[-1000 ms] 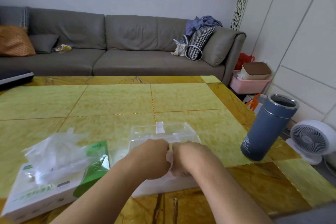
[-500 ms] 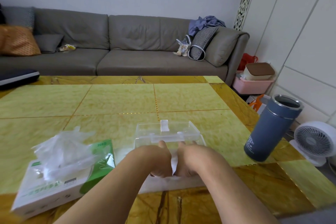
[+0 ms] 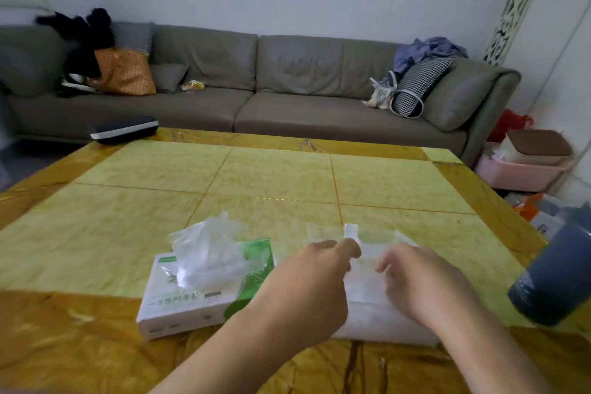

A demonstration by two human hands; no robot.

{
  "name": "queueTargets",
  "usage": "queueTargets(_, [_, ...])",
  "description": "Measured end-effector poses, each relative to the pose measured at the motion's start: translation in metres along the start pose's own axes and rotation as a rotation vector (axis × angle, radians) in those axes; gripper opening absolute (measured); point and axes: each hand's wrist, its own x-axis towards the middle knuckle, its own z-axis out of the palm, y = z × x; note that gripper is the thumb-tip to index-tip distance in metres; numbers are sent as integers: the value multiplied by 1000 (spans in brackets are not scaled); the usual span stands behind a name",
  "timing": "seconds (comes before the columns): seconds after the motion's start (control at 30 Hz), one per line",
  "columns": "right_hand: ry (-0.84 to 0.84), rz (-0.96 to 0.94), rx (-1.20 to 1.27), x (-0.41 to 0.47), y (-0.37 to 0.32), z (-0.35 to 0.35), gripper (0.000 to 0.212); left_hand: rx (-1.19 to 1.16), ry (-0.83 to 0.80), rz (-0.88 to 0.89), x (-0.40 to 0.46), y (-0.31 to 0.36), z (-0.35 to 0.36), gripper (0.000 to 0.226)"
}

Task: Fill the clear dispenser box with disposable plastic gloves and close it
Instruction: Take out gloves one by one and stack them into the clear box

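Both your hands sit over the clear dispenser box at the near edge of the worktop.

Your left hand has its fingers curled at the box's top, though motion blur hides whether they grip anything; your right hand hangs loosely curled over the box's right side. Just left of the box lies the green-and-white glove carton, with loose plastic gloves bunched out of its top. A dark blue tumbler stands tilted at the right edge.

Clear plastic dispenser box mostly hidden beneath both hands, contents indistinct; dark blue cylindrical tumbler, right of them, motion-blurred, cut by the edge.
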Motion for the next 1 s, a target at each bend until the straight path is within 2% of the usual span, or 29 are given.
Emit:
queueTargets(0.13, [127,57,21,-2,-6,-2,25,-70,408,-37,-24,-41,-10,28])
queueTargets(0.23, [299,93,95,-5,-12,-7,17,30,628,-130,-37,-76,-24,28])
queueTargets(0.33, [445,70,202,-10,-20,-7,17,231,569,-357,-45,-104,-46,48])
queueTargets(0.4, [478,53,254,-12,-27,-8,19,250,526,-471,-48,-115,-57,45])
queueTargets(0.53, [498,25,297,-11,-32,-4,18,65,607,-377,-52,-119,-62,5])
queueTargets(0.67, [543,-27,310,-9,-34,-1,21,-16,707,-324,-53,-115,-62,4])
queueTargets(0.9, [595,-163,356,-12,-39,5,17,47,857,-215,-53,-106,-64,5])
queueTargets(1.0, [655,-331,341,-18,-47,6,24,-95,753,-274,-50,-111,-63,6])
